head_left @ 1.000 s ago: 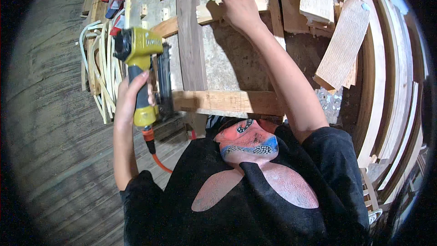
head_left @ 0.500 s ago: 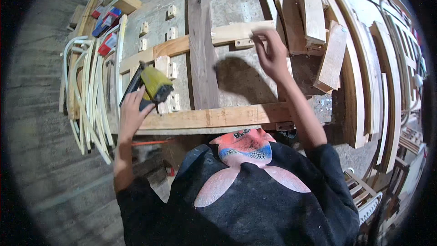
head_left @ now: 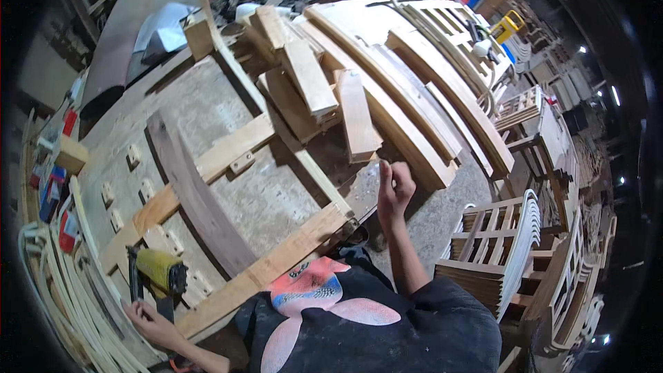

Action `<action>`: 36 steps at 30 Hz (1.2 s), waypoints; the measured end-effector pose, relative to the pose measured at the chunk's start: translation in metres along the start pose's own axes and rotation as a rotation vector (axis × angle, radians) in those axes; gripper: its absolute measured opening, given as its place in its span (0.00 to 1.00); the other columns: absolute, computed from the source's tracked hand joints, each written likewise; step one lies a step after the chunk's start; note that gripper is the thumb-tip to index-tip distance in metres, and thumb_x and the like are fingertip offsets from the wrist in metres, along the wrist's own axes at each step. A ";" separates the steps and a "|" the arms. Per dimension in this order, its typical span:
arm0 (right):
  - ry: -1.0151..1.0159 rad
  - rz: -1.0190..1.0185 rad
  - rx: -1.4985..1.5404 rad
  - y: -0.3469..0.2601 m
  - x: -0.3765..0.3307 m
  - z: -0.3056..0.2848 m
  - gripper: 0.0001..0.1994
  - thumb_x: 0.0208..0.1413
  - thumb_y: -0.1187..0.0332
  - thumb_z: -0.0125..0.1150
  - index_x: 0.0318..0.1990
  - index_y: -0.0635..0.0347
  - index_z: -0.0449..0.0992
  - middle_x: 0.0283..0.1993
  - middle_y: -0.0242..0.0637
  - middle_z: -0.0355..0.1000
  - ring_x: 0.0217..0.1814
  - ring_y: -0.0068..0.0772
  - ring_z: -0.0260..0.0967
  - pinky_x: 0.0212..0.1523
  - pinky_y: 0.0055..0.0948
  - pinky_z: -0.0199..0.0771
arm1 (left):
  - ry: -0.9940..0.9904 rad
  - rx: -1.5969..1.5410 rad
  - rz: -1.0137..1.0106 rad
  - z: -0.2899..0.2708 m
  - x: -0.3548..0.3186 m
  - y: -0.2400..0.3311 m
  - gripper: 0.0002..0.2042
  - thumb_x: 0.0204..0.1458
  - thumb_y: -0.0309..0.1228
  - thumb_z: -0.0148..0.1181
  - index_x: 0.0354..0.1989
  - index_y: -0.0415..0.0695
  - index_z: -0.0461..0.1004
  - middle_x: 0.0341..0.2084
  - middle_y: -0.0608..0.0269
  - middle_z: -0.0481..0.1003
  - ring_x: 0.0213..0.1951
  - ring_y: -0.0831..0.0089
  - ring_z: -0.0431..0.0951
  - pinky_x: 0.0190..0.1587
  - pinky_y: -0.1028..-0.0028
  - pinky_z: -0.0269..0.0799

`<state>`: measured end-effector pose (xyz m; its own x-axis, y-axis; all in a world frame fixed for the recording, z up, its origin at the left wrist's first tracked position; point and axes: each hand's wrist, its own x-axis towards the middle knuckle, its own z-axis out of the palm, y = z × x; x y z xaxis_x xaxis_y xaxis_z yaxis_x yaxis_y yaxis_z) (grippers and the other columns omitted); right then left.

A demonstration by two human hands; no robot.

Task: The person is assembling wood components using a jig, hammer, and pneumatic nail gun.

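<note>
My left hand (head_left: 153, 324) is at the lower left, fingers loosely bent and apart, beside a yellow and black nail gun (head_left: 162, 273). The gun rests on the worktable, and I see no firm grip on it. My right hand (head_left: 396, 186) is raised just past the table's right edge, fingers curled in with the thumb up. Nothing shows in it. On the table, a dark curved board (head_left: 197, 193) crosses a pale wooden crosspiece (head_left: 235, 145). A long light rail (head_left: 276, 249) lies along the near edge. Small drilled blocks (head_left: 242, 163) sit against and around these pieces.
Stacked wood offcuts (head_left: 307, 76) stand at the table's right side, with long curved boards (head_left: 387, 110) beyond. Slatted chair parts (head_left: 494, 242) are piled at the right. Pale thin strips (head_left: 62, 304) and small red and blue boxes (head_left: 52, 193) line the left side.
My view has swung to the right. My right hand has moved from over the table to beyond its right edge, its fingers curling in. My left hand has drawn back from the nail gun.
</note>
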<state>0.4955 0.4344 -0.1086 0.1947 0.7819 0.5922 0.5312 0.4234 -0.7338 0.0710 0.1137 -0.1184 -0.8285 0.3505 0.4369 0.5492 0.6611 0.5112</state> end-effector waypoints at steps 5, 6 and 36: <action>-0.224 -0.147 -0.793 0.049 0.113 -0.009 0.19 0.47 0.65 0.65 0.46 0.58 0.67 0.46 0.45 0.67 0.47 0.50 0.64 0.47 0.43 0.67 | 0.029 0.125 -0.007 0.004 0.002 0.011 0.21 0.61 0.33 0.51 0.62 0.41 0.60 0.39 0.54 0.73 0.39 0.62 0.75 0.38 0.67 0.73; -0.343 -0.091 -0.849 0.067 0.130 -0.009 0.22 0.46 0.61 0.66 0.47 0.58 0.67 0.47 0.46 0.67 0.49 0.50 0.64 0.47 0.44 0.67 | 0.013 0.108 -0.004 0.003 0.001 0.012 0.22 0.61 0.34 0.50 0.62 0.41 0.60 0.40 0.54 0.73 0.39 0.62 0.75 0.39 0.67 0.72; -0.230 -0.942 -0.497 -0.050 0.212 0.087 0.28 0.47 0.56 0.68 0.51 0.63 0.70 0.42 0.48 0.70 0.43 0.51 0.69 0.42 0.40 0.71 | 0.292 -0.142 -0.015 -0.021 0.000 0.024 0.19 0.55 0.27 0.55 0.54 0.37 0.66 0.52 0.49 0.63 0.52 0.55 0.67 0.50 0.63 0.66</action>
<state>0.4382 0.6188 0.0247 -0.5972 0.3291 0.7315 0.6702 0.7058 0.2296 0.0867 0.1154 -0.0903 -0.7814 0.1230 0.6118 0.5642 0.5580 0.6085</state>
